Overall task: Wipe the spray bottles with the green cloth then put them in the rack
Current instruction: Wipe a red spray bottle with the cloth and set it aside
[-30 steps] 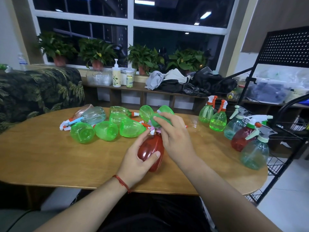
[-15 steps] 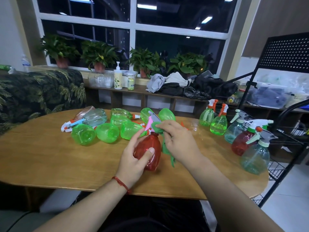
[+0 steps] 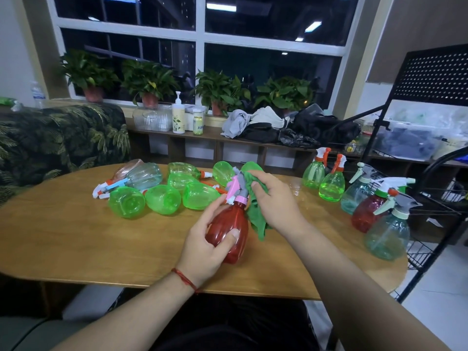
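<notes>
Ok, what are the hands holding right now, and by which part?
The left hand grips the red spray bottle around its body; the right hand holds the green cloth bunched in its fingers, against the bottle's top.

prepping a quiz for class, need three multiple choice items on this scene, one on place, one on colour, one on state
1. Relative to the table, the rack stands:
A) to its left
B) to its right
C) on top of it

2. The bottle in the left hand is:
A) blue
B) red
C) yellow

3. The right hand:
A) lies flat on the table
B) grips the cloth
C) holds nothing

Answers:
1 B: the rack's black frame rises past the table's right end.
2 B: the bottle's body is see-through red.
3 B: the fingers curl round the cloth beside the bottle.
</notes>
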Demonstrator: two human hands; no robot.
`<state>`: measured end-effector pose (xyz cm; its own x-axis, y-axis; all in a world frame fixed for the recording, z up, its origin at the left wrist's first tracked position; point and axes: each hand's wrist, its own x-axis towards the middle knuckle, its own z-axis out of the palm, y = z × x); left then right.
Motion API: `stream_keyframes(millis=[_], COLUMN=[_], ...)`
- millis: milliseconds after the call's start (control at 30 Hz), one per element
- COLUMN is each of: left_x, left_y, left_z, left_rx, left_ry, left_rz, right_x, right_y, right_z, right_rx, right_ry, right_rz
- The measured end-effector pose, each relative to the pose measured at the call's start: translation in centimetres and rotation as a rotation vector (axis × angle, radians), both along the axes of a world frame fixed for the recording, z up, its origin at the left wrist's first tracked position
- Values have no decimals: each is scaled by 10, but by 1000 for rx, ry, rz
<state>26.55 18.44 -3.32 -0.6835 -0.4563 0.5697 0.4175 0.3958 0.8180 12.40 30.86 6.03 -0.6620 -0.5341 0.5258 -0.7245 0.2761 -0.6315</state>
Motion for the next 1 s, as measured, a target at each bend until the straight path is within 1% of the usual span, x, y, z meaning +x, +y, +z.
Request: stream_keyframes(millis=[200, 333, 400, 433, 500, 567, 667, 700, 733, 767, 833, 1000], left_x=[-2, -2, -2, -3, -4, -5, -5, -5, -5, -6, -7, -12], left_y=[2, -3, -3, -3, -2, -3, -6, -6, -7, -7, -5, -5], left_z=[-1, -2, -2, -2, -2, -1, -1, -1, -2, -3, -4, 1], left_rx=[-42, -25, -33, -36, -36, -6, 72, 92, 105, 109, 108, 81], left_ry=[1, 31, 35, 37, 46, 63, 89, 85, 75, 60, 29, -33], left_rz=[31, 86, 79, 74, 68, 75, 96, 93, 78, 59, 22, 17], right_x=[-1, 0, -4, -6, -7, -1, 13, 18, 21, 24, 27, 24], right_y=[0, 2, 8, 11, 14, 14, 10, 11, 11, 12, 13, 19], right_z=[-5, -16, -17, -17, -20, -30, -50, -55, -60, -64, -70, -75], right_rx=[113, 198, 174, 119, -44, -220, -455, -516, -556, -578, -609, -681], right_ry=[103, 142, 127, 97, -50, -311, -797, -923, -1006, -1055, -1092, -1070], right_rz=[-82, -44, -58, -76, -106, -92, 86, 154, 206, 246, 307, 340])
